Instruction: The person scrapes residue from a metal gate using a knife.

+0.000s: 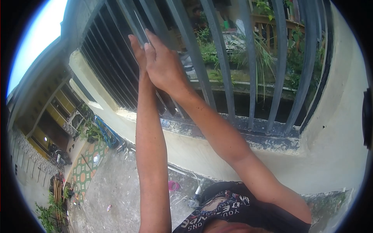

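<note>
Reaching up to the railing bars (217, 58), the right hand (165, 66) overlaps the left hand (136, 48). Both are flat, fingers straight, gripping nothing.

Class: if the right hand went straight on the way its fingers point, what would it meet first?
Likely the railing bar: the right hand seems to have its fingertips on it already, though depth is unclear.
</note>
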